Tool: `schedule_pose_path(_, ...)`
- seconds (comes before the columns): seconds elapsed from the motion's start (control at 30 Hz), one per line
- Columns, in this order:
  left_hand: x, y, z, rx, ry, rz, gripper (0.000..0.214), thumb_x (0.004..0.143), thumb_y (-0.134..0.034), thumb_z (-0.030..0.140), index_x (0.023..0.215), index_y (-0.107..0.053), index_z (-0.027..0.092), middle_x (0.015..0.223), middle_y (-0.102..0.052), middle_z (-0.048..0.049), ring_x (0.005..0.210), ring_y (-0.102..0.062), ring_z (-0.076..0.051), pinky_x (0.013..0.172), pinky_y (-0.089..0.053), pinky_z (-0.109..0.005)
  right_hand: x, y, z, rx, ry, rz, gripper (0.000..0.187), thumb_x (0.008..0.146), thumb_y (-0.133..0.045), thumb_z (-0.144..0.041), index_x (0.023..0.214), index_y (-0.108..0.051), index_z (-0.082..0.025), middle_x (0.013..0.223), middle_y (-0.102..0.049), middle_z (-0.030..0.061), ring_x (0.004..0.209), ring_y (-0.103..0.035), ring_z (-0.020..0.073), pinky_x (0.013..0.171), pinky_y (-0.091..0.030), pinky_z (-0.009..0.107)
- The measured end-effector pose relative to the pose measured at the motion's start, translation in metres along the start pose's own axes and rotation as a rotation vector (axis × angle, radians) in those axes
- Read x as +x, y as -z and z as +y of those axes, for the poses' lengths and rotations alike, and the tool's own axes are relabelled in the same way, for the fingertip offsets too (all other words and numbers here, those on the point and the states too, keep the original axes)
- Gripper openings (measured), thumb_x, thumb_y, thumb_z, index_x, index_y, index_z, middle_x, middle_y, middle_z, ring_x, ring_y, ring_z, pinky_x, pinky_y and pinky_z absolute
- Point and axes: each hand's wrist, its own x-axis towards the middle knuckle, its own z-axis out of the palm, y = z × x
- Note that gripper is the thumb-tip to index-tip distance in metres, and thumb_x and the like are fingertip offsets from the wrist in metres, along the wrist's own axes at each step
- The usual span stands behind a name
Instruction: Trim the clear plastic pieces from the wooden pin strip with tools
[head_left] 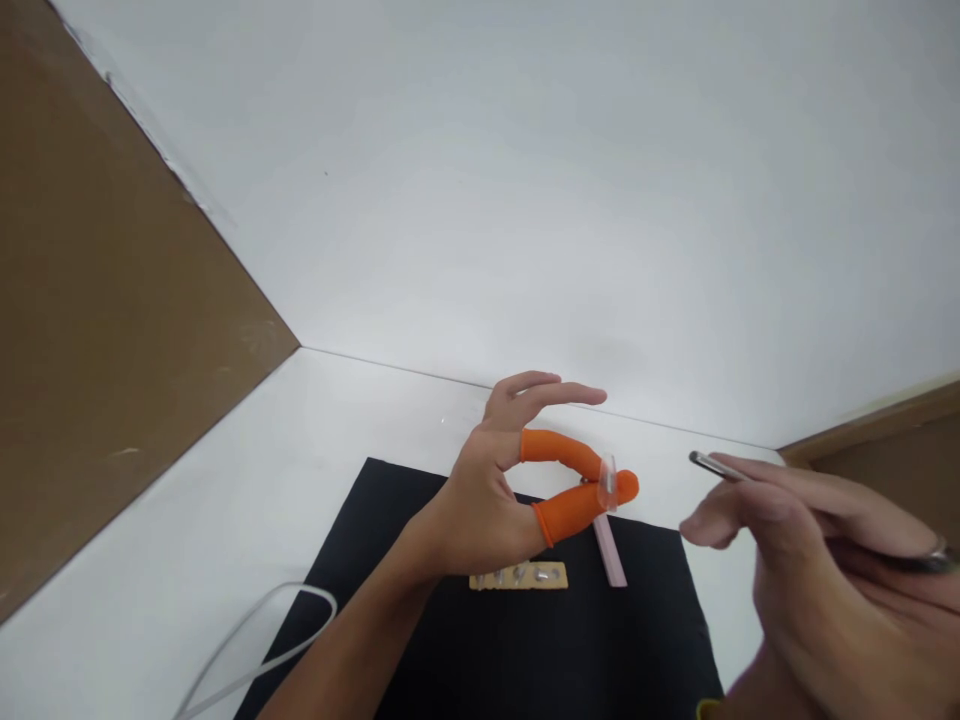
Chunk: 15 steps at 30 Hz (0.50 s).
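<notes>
My left hand (499, 490) is raised above a black mat (525, 640). Its thumb and forefinger wear orange finger cots and pinch a small clear piece (607, 482); the other fingers spread upward. My right hand (817, 560) is at the right, closed around thin metal tweezers (720, 467) whose tip points left toward the clear piece, a short gap away. A pink strip (611, 550) and a tan holder (519, 576) with several small clear parts lie on the mat below my left hand.
A white tabletop (187, 560) meets white walls at the back. A brown panel (112, 300) stands at the left and a brown edge (885, 420) at the right. A white cable (255, 640) loops at the lower left.
</notes>
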Motion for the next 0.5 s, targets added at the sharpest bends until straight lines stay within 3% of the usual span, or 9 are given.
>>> schedule_pose_path(0.03,0.000,0.000,-0.001,-0.004,0.001,0.002,0.010,0.089,-0.082,0.018,0.083,-0.076,0.023,0.140,-0.072,-0.0068,0.144,-0.051,-0.030,0.123,-0.043,-0.055,0.003,0.001,0.000,0.003,0.004,-0.026,0.022,0.083,-0.084,-0.012,0.096,-0.086,-0.029,0.070,-0.078,-0.0038,0.056,-0.073,0.0191,0.054,-0.063,0.036)
schedule_pose_path(0.1,0.000,0.001,-0.002,-0.009,-0.002,0.000,0.010,0.089,-0.083,0.018,0.083,-0.076,0.023,0.139,-0.073,-0.0065,0.144,-0.051,-0.030,0.123,-0.043,-0.055,0.012,0.009,-0.001,0.026,0.076,-0.226,0.023,0.085,-0.082,-0.012,0.098,-0.085,-0.030,0.061,-0.074,-0.0052,0.054,-0.073,0.0189,0.053,-0.063,0.035)
schedule_pose_path(0.17,0.000,0.001,-0.003,-0.013,-0.005,-0.011,0.010,0.089,-0.083,0.019,0.083,-0.076,0.023,0.139,-0.073,-0.0064,0.144,-0.051,-0.030,0.123,-0.043,-0.055,0.020,0.018,-0.002,0.128,0.219,-0.753,0.026,0.081,-0.086,-0.015,0.103,-0.086,-0.030,0.061,-0.076,-0.0041,0.055,-0.075,0.0194,0.047,-0.062,0.031)
schedule_pose_path(0.2,0.000,0.001,-0.003,-0.016,-0.004,-0.015,0.010,0.089,-0.083,0.019,0.083,-0.076,0.023,0.139,-0.073,-0.0064,0.144,-0.051,-0.030,0.123,-0.043,-0.055,0.022,0.020,-0.003,0.191,0.222,-0.856,0.027,0.083,-0.085,-0.018,0.108,-0.085,-0.029,0.063,-0.078,-0.0022,0.054,-0.074,0.0197,0.044,-0.060,0.030)
schedule_pose_path(0.27,0.001,0.002,-0.003,-0.021,0.001,-0.018,0.011,0.089,-0.083,0.019,0.083,-0.076,0.023,0.138,-0.074,-0.0062,0.145,-0.051,-0.031,0.122,-0.044,-0.055,0.021,0.019,-0.004,0.188,0.099,-0.579,0.017,0.091,-0.079,-0.023,0.104,-0.085,-0.031,0.055,-0.072,-0.0039,0.047,-0.068,0.0173,0.043,-0.057,0.031)
schedule_pose_path(0.4,0.001,0.001,-0.002,-0.022,0.002,-0.015,0.011,0.088,-0.083,0.017,0.083,-0.075,0.023,0.137,-0.074,-0.0052,0.144,-0.051,-0.030,0.123,-0.044,-0.054,0.009,0.001,-0.010,-0.056,-0.014,-0.102,0.007,0.084,-0.087,-0.025,0.082,-0.084,-0.031,0.061,-0.074,-0.0065,0.044,-0.064,0.0127,0.059,-0.063,0.034)
schedule_pose_path(0.43,0.001,0.001,-0.002,-0.022,0.001,-0.016,0.011,0.088,-0.083,0.017,0.083,-0.075,0.023,0.137,-0.074,-0.0050,0.144,-0.051,-0.029,0.123,-0.043,-0.053,0.006,-0.001,-0.011,-0.068,-0.030,-0.035,0.007,0.083,-0.087,-0.028,0.079,-0.083,-0.031,0.060,-0.073,-0.0061,0.043,-0.063,0.0121,0.059,-0.062,0.034)
schedule_pose_path(0.5,0.001,0.002,-0.003,-0.025,-0.003,-0.019,0.011,0.089,-0.083,0.017,0.083,-0.075,0.023,0.137,-0.074,-0.0046,0.144,-0.052,-0.028,0.124,-0.043,-0.051,0.004,0.001,-0.013,-0.037,-0.017,-0.063,0.011,0.085,-0.086,-0.039,0.078,-0.083,-0.031,0.051,-0.066,-0.0054,0.039,-0.058,0.0132,0.051,-0.056,0.035)
